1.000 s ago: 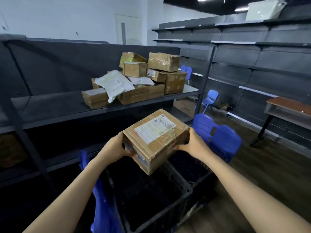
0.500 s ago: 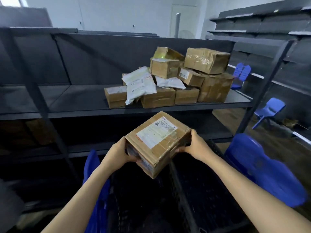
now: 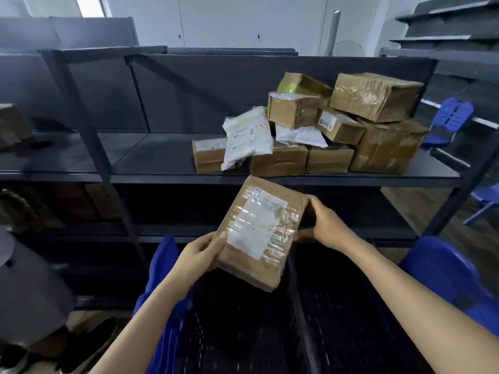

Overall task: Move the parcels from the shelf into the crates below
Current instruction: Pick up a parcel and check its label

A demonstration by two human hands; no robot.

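Note:
I hold a taped cardboard parcel (image 3: 259,233) with a white label, tilted so its labelled face points at me, above two dark crates. My left hand (image 3: 198,253) grips its lower left edge and my right hand (image 3: 325,225) grips its right side. The left crate (image 3: 235,333) and the right crate (image 3: 351,319) sit side by side below, split by a dark rim. On the dark shelf (image 3: 162,155) a pile of parcels (image 3: 324,125) remains at the right: several brown boxes and two white mailer bags.
A blue plastic chair (image 3: 445,276) stands right of the crates and a blue chair back (image 3: 162,265) rises left of them. A shelf upright (image 3: 102,163) runs down at the left. More dark shelving (image 3: 445,41) lines the far right wall.
The view has swung left and down toward the shelf. The parcel has tipped up from nearly flat to steeply tilted, label facing me, with both hands still on it.

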